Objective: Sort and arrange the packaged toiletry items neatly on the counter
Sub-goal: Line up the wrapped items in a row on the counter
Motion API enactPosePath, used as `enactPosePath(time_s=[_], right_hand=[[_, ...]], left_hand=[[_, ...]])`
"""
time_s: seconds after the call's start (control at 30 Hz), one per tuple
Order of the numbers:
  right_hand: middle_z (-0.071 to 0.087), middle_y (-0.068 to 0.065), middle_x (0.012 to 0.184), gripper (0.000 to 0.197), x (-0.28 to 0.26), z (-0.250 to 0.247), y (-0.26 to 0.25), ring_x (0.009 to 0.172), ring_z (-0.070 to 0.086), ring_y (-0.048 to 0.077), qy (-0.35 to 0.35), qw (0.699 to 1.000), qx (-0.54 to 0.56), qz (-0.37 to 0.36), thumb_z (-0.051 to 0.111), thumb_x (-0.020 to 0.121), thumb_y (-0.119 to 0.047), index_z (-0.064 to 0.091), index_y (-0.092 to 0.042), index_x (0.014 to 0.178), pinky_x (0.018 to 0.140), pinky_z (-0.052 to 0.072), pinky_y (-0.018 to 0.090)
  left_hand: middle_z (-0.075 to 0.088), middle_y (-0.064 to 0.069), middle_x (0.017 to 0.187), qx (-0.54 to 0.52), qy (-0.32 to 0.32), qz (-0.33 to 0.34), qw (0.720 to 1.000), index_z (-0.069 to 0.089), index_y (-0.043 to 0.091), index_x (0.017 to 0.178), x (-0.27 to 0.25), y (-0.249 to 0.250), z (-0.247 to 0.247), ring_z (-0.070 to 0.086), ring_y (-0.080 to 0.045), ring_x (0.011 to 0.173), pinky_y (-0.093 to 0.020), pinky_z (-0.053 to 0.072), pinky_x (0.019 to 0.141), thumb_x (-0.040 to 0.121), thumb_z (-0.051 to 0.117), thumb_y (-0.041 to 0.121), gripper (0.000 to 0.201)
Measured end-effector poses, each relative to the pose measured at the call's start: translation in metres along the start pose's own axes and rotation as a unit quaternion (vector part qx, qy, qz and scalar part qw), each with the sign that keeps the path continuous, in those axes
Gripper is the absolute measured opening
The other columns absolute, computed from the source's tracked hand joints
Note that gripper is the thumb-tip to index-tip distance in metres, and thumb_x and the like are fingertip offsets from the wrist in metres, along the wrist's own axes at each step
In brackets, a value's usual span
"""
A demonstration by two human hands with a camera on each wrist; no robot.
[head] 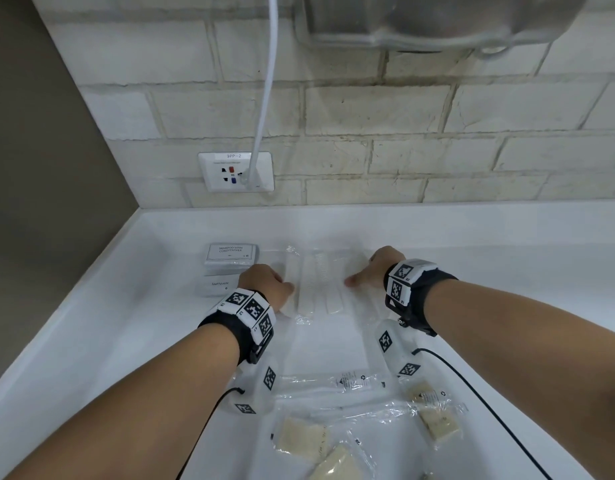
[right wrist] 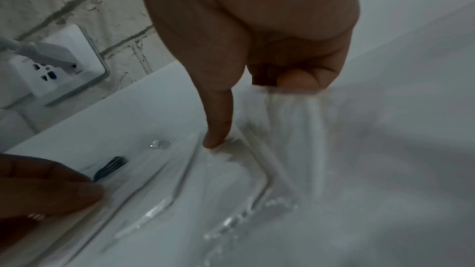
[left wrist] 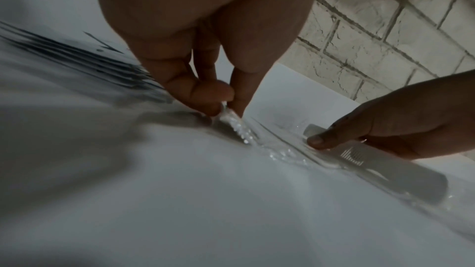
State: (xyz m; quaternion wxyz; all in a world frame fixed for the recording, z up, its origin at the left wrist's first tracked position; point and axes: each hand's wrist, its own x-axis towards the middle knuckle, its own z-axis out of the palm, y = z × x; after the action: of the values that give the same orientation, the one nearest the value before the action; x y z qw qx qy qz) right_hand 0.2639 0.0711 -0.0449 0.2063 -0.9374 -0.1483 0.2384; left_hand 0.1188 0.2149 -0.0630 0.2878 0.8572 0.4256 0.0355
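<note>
Several clear-wrapped white comb packets (head: 320,280) lie side by side in the middle of the white counter (head: 507,271). My left hand (head: 271,289) is at their left edge and pinches the crimped end of a wrapper (left wrist: 231,119) between thumb and finger. My right hand (head: 368,271) is at their right edge. Its thumb (right wrist: 216,139) presses down on a packet (right wrist: 231,180) while its curled fingers (right wrist: 295,79) hold the wrapper's edge. A stack of shampoo sachets (head: 231,254) and a toothpaste box (head: 216,285) sit just left of my left hand.
Near me lie more clear packets: a toothbrush packet (head: 334,382) and beige sponge packets (head: 299,438) (head: 434,417). A wall socket (head: 236,172) with a white cable plugged in sits on the tiled wall behind. A metal fixture (head: 437,22) hangs above.
</note>
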Motion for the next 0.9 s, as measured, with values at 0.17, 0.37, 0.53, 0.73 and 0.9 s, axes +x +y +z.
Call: enactPosePath(time_s=[0.17,0.37,0.53,0.73,0.9], right_hand=[[0.063,0.006,0.075,0.044,0.007,-0.007,0.007,0.08,0.064,0.028,0.002,0.999,0.025,0.023,0.073,0.075,-0.05,0.057,-0.009,0.076,0.079,0.054,0.032],[0.07,0.011,0.092,0.037,0.017,-0.017,0.027,0.093,0.071,0.031,0.016,0.998,0.065,0.019,0.067,0.08,-0.019,0.065,-0.001,0.112,0.087,0.057,0.044],[0.064,0.009,0.095,0.042,0.015,-0.021,0.036,0.079,0.065,0.021,-0.022,0.995,0.092,-0.015,0.071,0.077,-0.01,0.063,-0.004,0.118,0.066,0.058,0.029],[0.068,0.014,0.088,0.038,0.016,-0.013,0.034,0.089,0.072,0.032,-0.007,0.992,0.128,0.003,0.071,0.078,-0.001,0.061,-0.005,0.115,0.085,0.059,0.044],[0.063,0.01,0.091,0.047,0.02,-0.012,0.035,0.098,0.069,0.031,0.008,0.992,0.122,0.0,0.078,0.073,-0.005,0.064,-0.005,0.118,0.09,0.056,0.041]], left_hand=[[0.063,-0.003,0.09,-0.021,0.016,-0.007,1.0,0.06,0.016,0.083,-0.002,0.004,0.001,0.061,-0.023,0.085,-0.027,0.046,0.071,0.083,0.066,0.027,0.013],[0.058,0.0,0.113,-0.025,0.006,0.116,0.993,0.064,0.023,0.107,-0.016,0.027,0.013,0.059,-0.018,0.098,-0.031,0.051,0.084,0.087,0.063,0.035,0.023],[0.064,-0.002,0.105,0.054,-0.084,0.154,0.983,0.066,0.023,0.099,-0.031,0.051,0.02,0.061,-0.02,0.098,-0.032,0.051,0.09,0.086,0.06,0.046,0.028],[0.062,-0.005,0.117,0.119,-0.1,0.144,0.977,0.068,0.012,0.107,-0.029,0.055,0.025,0.059,-0.022,0.109,-0.032,0.049,0.094,0.083,0.065,0.05,0.045],[0.049,-0.004,0.127,0.109,-0.108,0.152,0.977,0.062,0.022,0.125,-0.024,0.046,0.026,0.051,-0.021,0.118,-0.031,0.042,0.101,0.082,0.066,0.049,0.051]])
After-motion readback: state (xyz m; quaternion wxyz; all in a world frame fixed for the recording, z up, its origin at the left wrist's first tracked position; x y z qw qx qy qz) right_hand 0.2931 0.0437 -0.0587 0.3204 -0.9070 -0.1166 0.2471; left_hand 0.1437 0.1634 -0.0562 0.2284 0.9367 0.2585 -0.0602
